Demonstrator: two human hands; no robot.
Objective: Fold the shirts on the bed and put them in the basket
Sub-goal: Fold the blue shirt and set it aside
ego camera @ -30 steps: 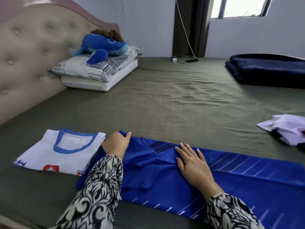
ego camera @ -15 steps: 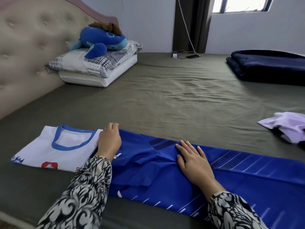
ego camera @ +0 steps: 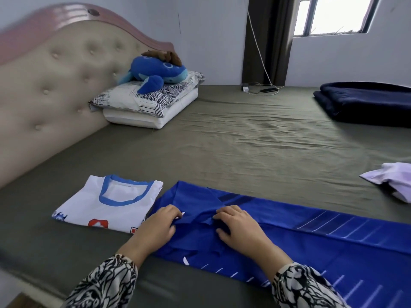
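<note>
Blue, slick-looking polyester jersey with pale diagonal stripes (ego camera: 278, 236) lies as a long narrow band along the near edge of the olive-green bed sheet (ego camera: 222, 147), sides already turned in. Left hand (ego camera: 158, 227) and right hand (ego camera: 238, 227) sit close together on its collar end, fingers curled and pinching small gathers of cloth.

Risks, as judged: the fabric appears slippery, so the tucked layers under the fingers may slide out when the band is folded over. The pinched gathers may set a crooked crease. The band's near edge lies close to the mattress edge; a pull toward the body could drag it off. A folded white jersey with blue collar trim (ego camera: 111, 203) lies just beside the left hand, its edge touching the blue one; a wide sweep could disturb it. A crumpled pale lilac garment (ego camera: 391, 178) waits unfolded, well apart at right.

Containers: no basket is in view; nothing can be said of its contents.
</note>
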